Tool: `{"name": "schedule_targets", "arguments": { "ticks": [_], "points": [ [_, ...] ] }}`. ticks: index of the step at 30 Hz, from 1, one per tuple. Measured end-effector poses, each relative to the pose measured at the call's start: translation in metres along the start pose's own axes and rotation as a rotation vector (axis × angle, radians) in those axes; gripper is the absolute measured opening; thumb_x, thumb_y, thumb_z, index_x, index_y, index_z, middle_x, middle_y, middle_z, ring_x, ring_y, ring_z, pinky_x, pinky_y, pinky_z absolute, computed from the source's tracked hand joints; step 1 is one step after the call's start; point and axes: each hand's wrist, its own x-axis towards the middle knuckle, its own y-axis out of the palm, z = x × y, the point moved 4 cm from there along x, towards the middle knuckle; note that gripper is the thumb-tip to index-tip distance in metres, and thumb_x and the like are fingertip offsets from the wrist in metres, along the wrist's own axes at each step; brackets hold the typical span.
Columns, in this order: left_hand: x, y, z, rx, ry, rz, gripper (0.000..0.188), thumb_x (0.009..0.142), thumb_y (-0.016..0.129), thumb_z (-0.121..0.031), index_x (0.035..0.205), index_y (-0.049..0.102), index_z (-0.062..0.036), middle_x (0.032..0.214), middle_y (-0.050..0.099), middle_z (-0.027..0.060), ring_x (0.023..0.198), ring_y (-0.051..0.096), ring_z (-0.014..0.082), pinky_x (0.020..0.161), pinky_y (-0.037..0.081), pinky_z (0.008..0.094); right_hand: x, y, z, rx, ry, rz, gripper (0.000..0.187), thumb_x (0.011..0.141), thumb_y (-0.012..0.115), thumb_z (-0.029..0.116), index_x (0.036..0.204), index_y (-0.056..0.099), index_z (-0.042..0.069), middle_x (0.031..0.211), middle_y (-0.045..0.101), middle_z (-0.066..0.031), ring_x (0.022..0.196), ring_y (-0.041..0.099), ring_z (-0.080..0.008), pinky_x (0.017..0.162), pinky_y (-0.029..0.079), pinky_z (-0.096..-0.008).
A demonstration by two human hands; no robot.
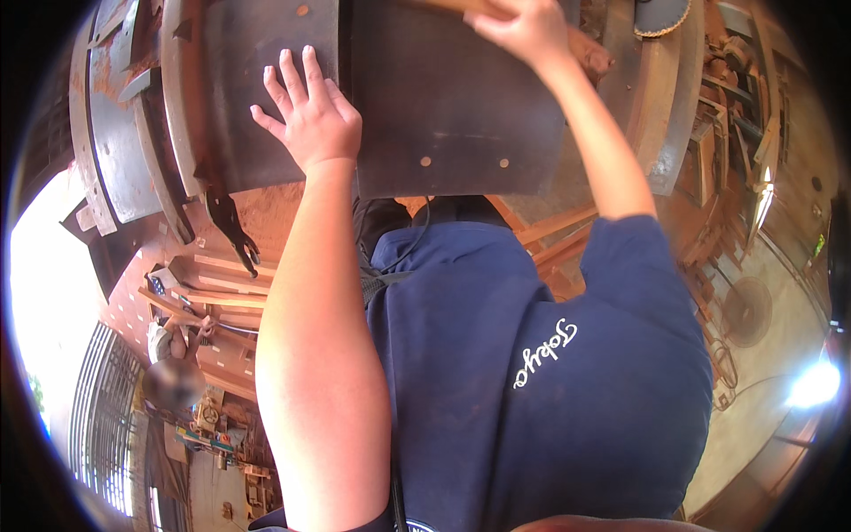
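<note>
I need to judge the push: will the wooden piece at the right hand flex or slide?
The wooden piece is probably stiff, being solid-looking wood; it may slide readily, as the dark tabletop looks smooth. Only part shows, so weight is uncertain.

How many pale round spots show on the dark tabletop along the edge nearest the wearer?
2. One spot and a second spot lie apart on the dark tabletop, to the right of the left hand. The left forearm may hide others.

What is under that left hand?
The dark table shows all around the spread left hand. Whatever lies right beneath the palm is covered, so I cannot tell.
</note>
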Motion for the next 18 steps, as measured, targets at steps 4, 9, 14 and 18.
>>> {"name": "schedule_targets", "arguments": {
  "ticks": [4, 9, 14, 18],
  "points": [
    [0.0, 0.0, -0.001, -0.007, -0.045, 0.061, 0.053, 0.102, 0.044, -0.024, 0.155, 0.04, -0.0212, 0.165, 0.034, 0.0045, 0.154, 0.024, 0.0286, 0.119, 0.012, 0.0656, -0.066, -0.021, 0.082, -0.155, 0.003, 0.332, 0.068, 0.066, 0.085, 0.037, 0.132, 0.071, 0.03, 0.084, 0.055, -0.0024, 0.081, 0.055, -0.0214, 0.073, 0.046, -0.0372],
    [-0.002, -0.003, -0.003, 0.018, -0.049, 0.074, 0.053, 0.102, 0.045, -0.024, 0.155, 0.041, -0.0205, 0.164, 0.035, 0.0047, 0.154, 0.025, 0.0288, 0.119, 0.014, 0.0659, -0.11, -0.024, 0.112, -0.127, 0.051, 0.354, 0.08, 0.057, 0.089, 0.033, 0.134, 0.069, 0.032, 0.084, 0.051, -0.0013, 0.081, 0.053, -0.0222, 0.073, 0.044, -0.0368],
    [-0.002, -0.003, -0.002, 0.006, -0.05, 0.077, 0.054, 0.101, 0.045, -0.024, 0.155, 0.041, -0.0201, 0.164, 0.034, 0.0044, 0.154, 0.024, 0.0288, 0.119, 0.014, 0.0658, -0.055, -0.02, 0.069, -0.244, -0.081, 0.344, 0.081, 0.061, 0.088, 0.037, 0.139, 0.064, 0.035, 0.084, 0.052, -0.0011, 0.08, 0.053, -0.0222, 0.071, 0.045, -0.0369],
    [0.001, -0.003, -0.003, 0.008, -0.047, 0.074, 0.054, 0.101, 0.046, -0.024, 0.155, 0.041, -0.0202, 0.164, 0.034, 0.0042, 0.154, 0.024, 0.0287, 0.119, 0.013, 0.0658, 0.019, 0.005, -0.003, -0.344, 0.061, 0.117, 0.061, 0.075, 0.082, 0.046, 0.133, 0.069, 0.032, 0.088, 0.059, -0.0034, 0.085, 0.059, -0.0236, 0.076, 0.049, -0.038]
  ]
}}
